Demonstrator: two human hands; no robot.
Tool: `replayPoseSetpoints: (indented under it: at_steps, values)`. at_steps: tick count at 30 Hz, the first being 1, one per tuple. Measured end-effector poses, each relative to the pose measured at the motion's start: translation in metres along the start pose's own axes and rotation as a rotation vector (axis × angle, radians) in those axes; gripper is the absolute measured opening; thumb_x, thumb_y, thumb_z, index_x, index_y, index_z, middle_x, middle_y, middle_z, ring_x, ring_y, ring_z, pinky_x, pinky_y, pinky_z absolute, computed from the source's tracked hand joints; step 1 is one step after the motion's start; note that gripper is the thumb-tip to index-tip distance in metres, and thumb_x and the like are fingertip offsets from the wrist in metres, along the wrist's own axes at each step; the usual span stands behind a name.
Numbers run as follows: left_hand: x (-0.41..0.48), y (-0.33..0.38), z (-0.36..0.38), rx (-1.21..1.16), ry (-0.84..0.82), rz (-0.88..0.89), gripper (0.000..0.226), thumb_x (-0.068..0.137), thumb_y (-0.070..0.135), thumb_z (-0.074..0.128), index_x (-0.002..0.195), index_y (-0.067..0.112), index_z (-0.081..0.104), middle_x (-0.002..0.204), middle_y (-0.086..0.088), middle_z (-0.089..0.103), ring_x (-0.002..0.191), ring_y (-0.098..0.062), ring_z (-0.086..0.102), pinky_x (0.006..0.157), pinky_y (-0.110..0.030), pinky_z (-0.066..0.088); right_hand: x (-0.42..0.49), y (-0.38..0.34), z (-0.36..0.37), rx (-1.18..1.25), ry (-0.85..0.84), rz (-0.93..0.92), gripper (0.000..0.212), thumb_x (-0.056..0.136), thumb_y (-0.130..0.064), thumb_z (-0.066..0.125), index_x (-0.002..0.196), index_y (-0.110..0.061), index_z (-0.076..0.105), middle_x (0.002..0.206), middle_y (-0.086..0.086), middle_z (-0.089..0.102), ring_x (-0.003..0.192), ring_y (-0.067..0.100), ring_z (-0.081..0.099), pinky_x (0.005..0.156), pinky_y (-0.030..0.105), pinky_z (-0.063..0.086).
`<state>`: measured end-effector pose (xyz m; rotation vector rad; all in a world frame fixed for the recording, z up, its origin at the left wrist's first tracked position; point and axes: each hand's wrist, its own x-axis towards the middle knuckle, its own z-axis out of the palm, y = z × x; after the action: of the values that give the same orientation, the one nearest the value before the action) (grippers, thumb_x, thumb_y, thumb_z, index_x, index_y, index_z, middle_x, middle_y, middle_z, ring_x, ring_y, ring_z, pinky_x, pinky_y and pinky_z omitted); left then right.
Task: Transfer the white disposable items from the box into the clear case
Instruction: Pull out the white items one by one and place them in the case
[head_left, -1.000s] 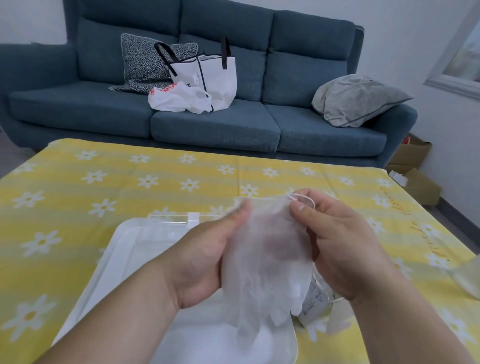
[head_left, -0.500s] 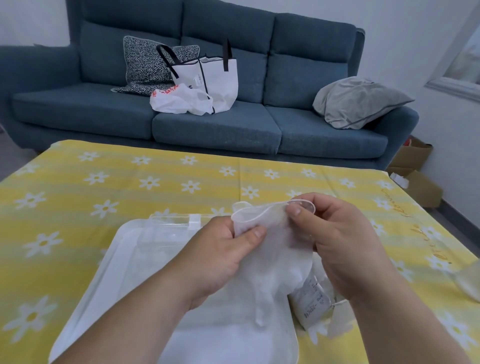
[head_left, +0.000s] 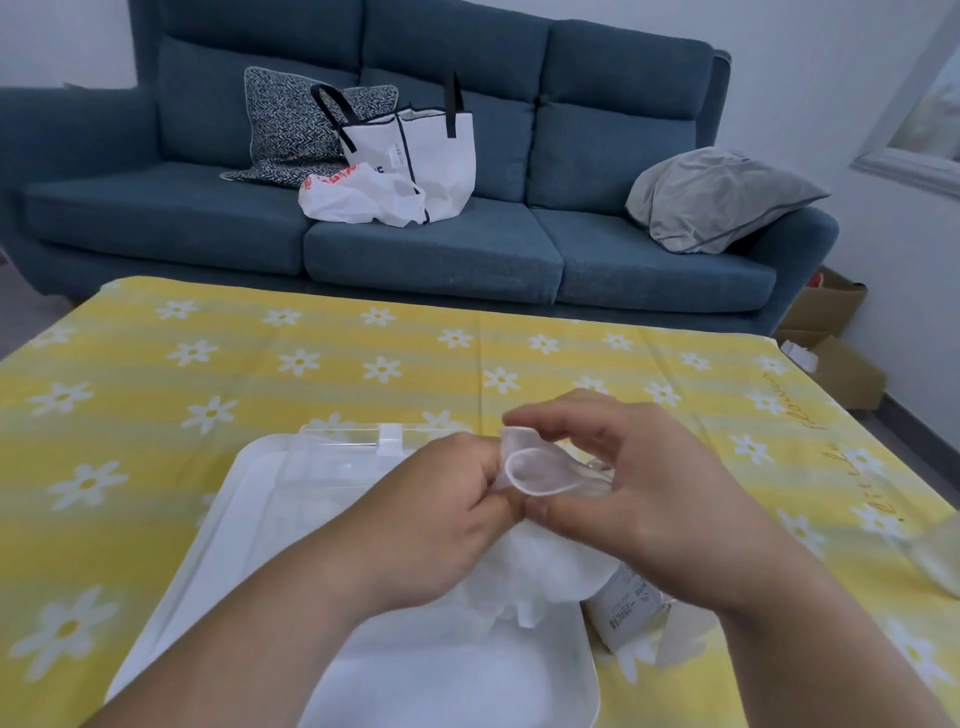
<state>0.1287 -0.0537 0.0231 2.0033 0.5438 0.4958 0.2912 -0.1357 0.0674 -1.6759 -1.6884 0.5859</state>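
A thin white disposable glove (head_left: 540, 551) hangs between both hands, its rolled cuff open toward me. My left hand (head_left: 441, 519) pinches the cuff's left side. My right hand (head_left: 639, 493) pinches the right side, thumb underneath and fingers curled over the top. The glove's fingers droop onto the white tray (head_left: 218, 525). At the tray's far end lies the clear case (head_left: 337, 457) with a white clasp. A small grey-white box (head_left: 623, 608) with printed text lies right of the tray, partly hidden under my right wrist.
The table wears a yellow cloth with white daisies (head_left: 291, 364). Another clear plastic item (head_left: 940, 561) sits at the right edge. Behind the table stands a blue sofa (head_left: 426, 249) with bags and cushions; cardboard boxes (head_left: 836, 358) sit on the floor at right.
Both hands have lowered the glove toward the tray and bunched it up. The flat, hanging glove is now gathered, with its cuff opened into a loop.
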Motion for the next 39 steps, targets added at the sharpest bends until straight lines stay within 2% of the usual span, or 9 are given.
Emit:
replayPoseSetpoints:
  at_steps: [4, 8, 12, 15, 19, 24, 29, 32, 39]
  values:
    - [-0.003, 0.001, -0.004, -0.009, -0.022, 0.004, 0.032, 0.098, 0.054, 0.046, 0.111, 0.037, 0.07, 0.108, 0.012, 0.074, 0.106, -0.009, 0.068, 0.094, -0.048, 0.052, 0.001, -0.004, -0.003, 0.066, 0.065, -0.021, 0.005, 0.076, -0.028, 0.077, 0.081, -0.026, 0.076, 0.083, -0.008, 0.074, 0.083, 0.007, 0.07, 0.074, 0.019, 0.052]
    - [-0.005, 0.001, -0.006, -0.04, -0.005, 0.011, 0.025, 0.097, 0.044, 0.052, 0.101, 0.03, 0.072, 0.097, 0.01, 0.075, 0.095, -0.011, 0.07, 0.089, -0.047, 0.054, 0.002, -0.011, -0.003, 0.072, 0.074, -0.043, 0.013, 0.083, -0.011, 0.075, 0.076, -0.022, 0.074, 0.074, -0.003, 0.073, 0.07, 0.014, 0.067, 0.064, 0.027, 0.054]
    - [-0.006, -0.011, -0.006, -0.113, 0.023, -0.078, 0.027, 0.088, 0.035, 0.061, 0.092, 0.009, 0.07, 0.091, -0.015, 0.073, 0.08, -0.019, 0.068, 0.076, -0.044, 0.052, 0.002, -0.024, -0.006, 0.166, 0.163, -0.145, 0.008, 0.086, -0.017, 0.069, 0.079, -0.021, 0.069, 0.07, 0.002, 0.065, 0.062, 0.027, 0.056, 0.051, 0.034, 0.046]
    - [-0.012, -0.023, -0.012, -0.174, 0.067, -0.217, 0.028, 0.084, 0.034, 0.062, 0.096, 0.011, 0.072, 0.1, -0.014, 0.075, 0.093, -0.028, 0.071, 0.091, -0.052, 0.051, 0.004, -0.035, -0.007, 0.321, 0.275, -0.17, 0.003, 0.086, -0.018, 0.066, 0.083, -0.018, 0.066, 0.065, -0.003, 0.062, 0.055, 0.019, 0.047, 0.046, 0.029, 0.038]
    - [-0.027, -0.028, -0.031, -0.426, 0.159, -0.345, 0.016, 0.093, 0.013, 0.064, 0.089, 0.012, 0.079, 0.093, -0.005, 0.078, 0.082, -0.015, 0.071, 0.077, -0.03, 0.052, 0.012, -0.034, -0.004, 0.549, 0.462, 0.009, 0.021, 0.094, -0.008, 0.063, 0.076, -0.019, 0.066, 0.062, 0.004, 0.062, 0.058, 0.022, 0.048, 0.054, 0.032, 0.038]
    - [-0.047, -0.035, -0.07, -0.607, 0.407, -0.5, 0.024, 0.094, 0.009, 0.058, 0.076, 0.007, 0.074, 0.078, -0.011, 0.07, 0.059, -0.018, 0.064, 0.055, -0.028, 0.052, 0.029, -0.007, 0.023, 0.526, 0.326, 0.329, 0.015, 0.093, -0.002, 0.063, 0.081, -0.011, 0.066, 0.069, 0.02, 0.066, 0.056, 0.026, 0.055, 0.056, 0.04, 0.043]
    - [-0.057, -0.054, -0.088, -0.483, 0.445, -0.694, 0.015, 0.093, 0.013, 0.065, 0.081, 0.01, 0.073, 0.078, -0.011, 0.07, 0.068, -0.024, 0.065, 0.066, -0.034, 0.053, 0.039, 0.015, 0.066, 0.326, 0.163, 0.495, 0.012, 0.088, -0.005, 0.061, 0.083, -0.015, 0.067, 0.069, 0.015, 0.071, 0.049, 0.022, 0.056, 0.05, 0.034, 0.043]
    - [-0.055, -0.071, -0.086, -0.179, 0.371, -0.73, 0.017, 0.094, 0.021, 0.066, 0.081, 0.012, 0.071, 0.081, -0.008, 0.066, 0.07, -0.021, 0.059, 0.066, -0.026, 0.046, 0.041, 0.027, 0.082, 0.15, 0.119, 0.524, 0.013, 0.086, -0.008, 0.059, 0.083, -0.019, 0.065, 0.07, 0.008, 0.07, 0.045, 0.02, 0.057, 0.045, 0.033, 0.047]
    - [-0.056, -0.066, -0.098, 0.372, 0.479, -0.628, 0.018, 0.08, 0.032, 0.078, 0.095, 0.029, 0.069, 0.095, 0.011, 0.066, 0.084, -0.013, 0.065, 0.07, -0.029, 0.05, 0.042, 0.035, 0.082, -0.26, 0.02, 0.484, 0.015, 0.085, -0.019, 0.06, 0.096, -0.029, 0.058, 0.076, -0.003, 0.072, 0.064, 0.014, 0.068, 0.056, 0.027, 0.051]
